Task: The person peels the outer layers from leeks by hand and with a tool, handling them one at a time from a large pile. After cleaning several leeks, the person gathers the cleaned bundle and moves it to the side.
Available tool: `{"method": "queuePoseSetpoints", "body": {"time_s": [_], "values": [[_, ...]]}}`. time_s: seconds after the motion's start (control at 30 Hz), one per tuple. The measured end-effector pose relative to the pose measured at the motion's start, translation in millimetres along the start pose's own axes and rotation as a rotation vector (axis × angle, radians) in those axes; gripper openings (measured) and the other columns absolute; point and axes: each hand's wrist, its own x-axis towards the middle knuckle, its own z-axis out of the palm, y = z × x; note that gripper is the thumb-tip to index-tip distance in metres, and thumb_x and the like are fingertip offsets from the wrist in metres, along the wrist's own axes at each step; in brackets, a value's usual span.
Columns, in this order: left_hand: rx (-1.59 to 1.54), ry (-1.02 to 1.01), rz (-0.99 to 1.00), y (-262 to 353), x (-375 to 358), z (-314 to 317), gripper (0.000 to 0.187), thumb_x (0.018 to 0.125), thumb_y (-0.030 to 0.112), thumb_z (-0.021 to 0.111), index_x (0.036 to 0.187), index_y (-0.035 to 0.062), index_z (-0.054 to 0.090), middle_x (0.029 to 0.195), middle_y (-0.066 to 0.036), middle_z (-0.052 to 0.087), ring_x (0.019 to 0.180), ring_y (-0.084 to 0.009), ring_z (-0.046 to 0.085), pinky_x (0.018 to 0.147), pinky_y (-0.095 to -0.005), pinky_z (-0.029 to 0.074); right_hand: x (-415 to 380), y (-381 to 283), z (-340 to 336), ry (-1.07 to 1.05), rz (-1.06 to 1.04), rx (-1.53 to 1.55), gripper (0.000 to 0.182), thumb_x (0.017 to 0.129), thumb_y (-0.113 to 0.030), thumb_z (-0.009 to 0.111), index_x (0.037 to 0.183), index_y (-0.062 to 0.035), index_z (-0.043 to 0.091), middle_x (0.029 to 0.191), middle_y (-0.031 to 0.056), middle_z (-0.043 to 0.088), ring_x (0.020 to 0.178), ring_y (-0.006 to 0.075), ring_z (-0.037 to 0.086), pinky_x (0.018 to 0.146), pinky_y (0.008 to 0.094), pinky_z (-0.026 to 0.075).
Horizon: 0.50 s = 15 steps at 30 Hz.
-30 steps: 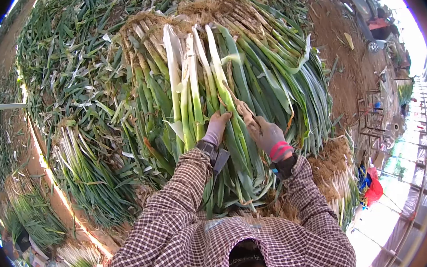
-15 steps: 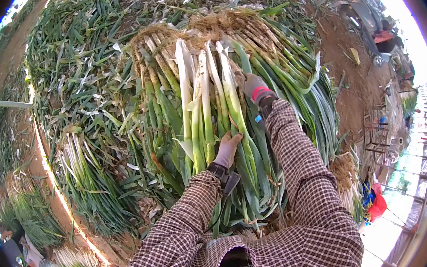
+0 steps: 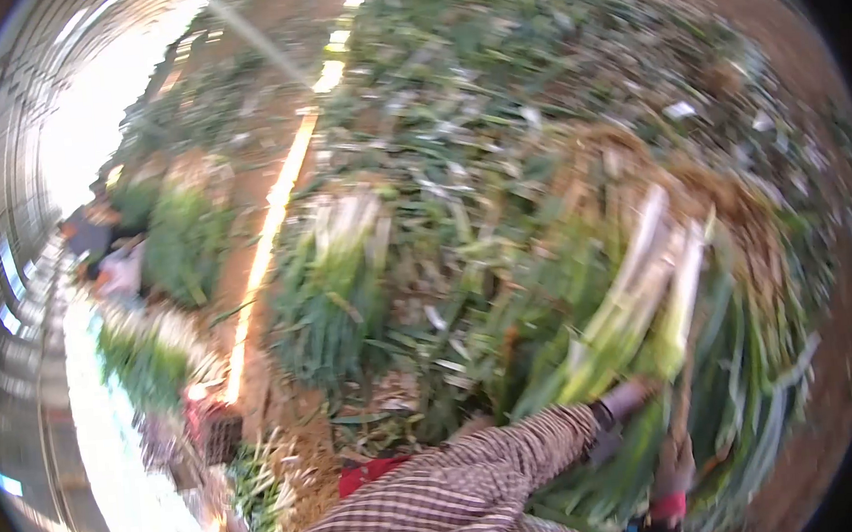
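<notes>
Stripping was unfinished: both the left hand [image 3: 629, 397] and right hand [image 3: 674, 467] rested on the leek bundle [image 3: 638, 289], grips indiscernible through blur.

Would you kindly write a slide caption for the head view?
Motion-blurred view: gloved left hand and right hand on a leek bundle amid heaped leeks.

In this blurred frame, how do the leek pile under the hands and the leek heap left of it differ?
The large leek pile with pale stalks fills the right side and shows long white stems; the smaller green leek heap sits apart, mostly green. The left hand touches only the large pile. Both lie on littered ground.
</notes>
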Motion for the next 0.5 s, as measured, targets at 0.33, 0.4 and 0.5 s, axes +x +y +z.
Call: {"method": "queuePoseSetpoints", "body": {"time_s": [0.33, 0.4, 0.5], "values": [[-0.19, -0.015, 0.001, 6.0, -93.8, -32.0, 0.095, 0.082, 0.049, 0.073, 0.148, -0.0029, 0.027, 0.143, -0.018, 0.045, 0.127, -0.0231, 0.045, 0.105, -0.0341, 0.038, -35.0, -69.7, 5.2, -0.024, -0.026, -0.124, 0.064, 0.094, -0.04, 0.061, 0.138, 0.0045, 0.046, 0.136, 0.0261, 0.052, 0.126, 0.0409, 0.047, 0.107, 0.0406, 0.036], [0.086, 0.115, -0.033, -29.8, -74.4, -44.2, 0.091, 0.084, 0.047, 0.071, 0.147, -0.0023, 0.028, 0.138, -0.019, 0.05, 0.124, -0.0234, 0.05, 0.102, -0.0335, 0.04, 29.2, 4.3, 20.8, 0.042, -0.21, 0.105, 0.045, 0.096, -0.027, 0.057, 0.13, 0.0023, 0.052, 0.104, 0.0076, 0.055, 0.091, 0.0168, 0.047, 0.074, 0.0285, 0.037], [0.625, 0.394, -0.208, 6.2, -63.0, -56.4, 0.067, 0.09, 0.043, 0.053, 0.14, 0.0009, 0.037, 0.134, -0.028, 0.051, 0.125, -0.0411, 0.049, 0.102, -0.0467, 0.042, 44.6, -2.1, 21.1, 0.051, -0.221, 0.274, 0.033, 0.099, -0.017, 0.052, 0.127, 0.0003, 0.055, 0.091, -0.0012, 0.057, 0.075, 0.0056, 0.049, 0.062, 0.022, 0.04]]}}
